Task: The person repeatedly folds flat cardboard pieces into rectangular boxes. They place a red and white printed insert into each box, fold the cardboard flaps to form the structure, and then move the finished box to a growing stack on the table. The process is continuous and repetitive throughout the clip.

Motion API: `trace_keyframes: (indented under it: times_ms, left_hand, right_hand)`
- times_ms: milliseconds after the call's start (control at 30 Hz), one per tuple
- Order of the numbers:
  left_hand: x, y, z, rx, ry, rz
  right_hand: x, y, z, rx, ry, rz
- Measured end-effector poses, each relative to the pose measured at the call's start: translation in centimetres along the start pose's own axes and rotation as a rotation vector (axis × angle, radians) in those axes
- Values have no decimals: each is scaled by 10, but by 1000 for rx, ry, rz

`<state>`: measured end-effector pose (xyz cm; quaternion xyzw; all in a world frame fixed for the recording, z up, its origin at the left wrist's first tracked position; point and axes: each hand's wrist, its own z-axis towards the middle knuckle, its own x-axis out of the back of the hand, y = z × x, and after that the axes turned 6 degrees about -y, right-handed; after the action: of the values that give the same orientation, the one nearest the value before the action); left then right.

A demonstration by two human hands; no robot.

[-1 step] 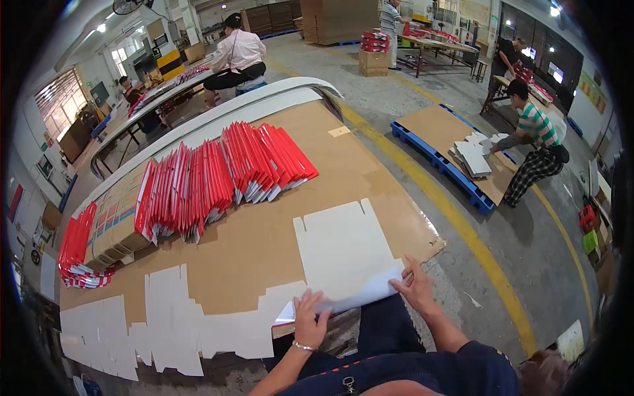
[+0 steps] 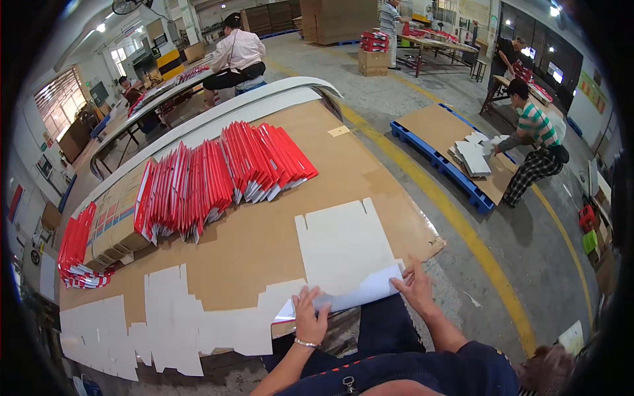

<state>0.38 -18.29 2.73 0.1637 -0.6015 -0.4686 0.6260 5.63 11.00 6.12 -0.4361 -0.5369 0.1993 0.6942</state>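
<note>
A die-cut cardboard blank (image 2: 343, 241) lies grey side up along the near edge of the board-covered table, slots cut in its far edge. Its near edge is bent up into a glossy white flap (image 2: 366, 289). My left hand (image 2: 310, 317) has its fingers over the left end of this flap, thumb against it. At the flap's right end, my right hand (image 2: 415, 287) holds the edge between thumb and fingers. Left of my left hand stretches more flat grey cardboard (image 2: 231, 330), with a slim white and red folded corner (image 2: 285, 313) showing beside the hand.
Rows of red folded cartons (image 2: 191, 185) stand on the table's far left, beside a brown carton bundle (image 2: 119, 218). A person in a striped shirt (image 2: 538, 125) bends over a blue pallet (image 2: 449, 168) at right. Another person (image 2: 238, 49) sits at a far table.
The blank's bent flap shows slightly more of its white face, and the sheet has shifted a touch to the right. Both hands stay almost where they were.
</note>
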Motion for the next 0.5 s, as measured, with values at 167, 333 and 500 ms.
trace_keyframes:
  times_ms: [167,333,500]
  left_hand:
    - [-13,6,17,-27,-196,665]
    - [-37,41,23,-217,-460,558]
    - [-35,45,10,-238,-466,476]
  right_hand:
    - [-25,5,-19,-170,279,524]
    - [-74,-11,-64,-529,-484,1022]
    - [-81,9,-52,-334,-190,458]
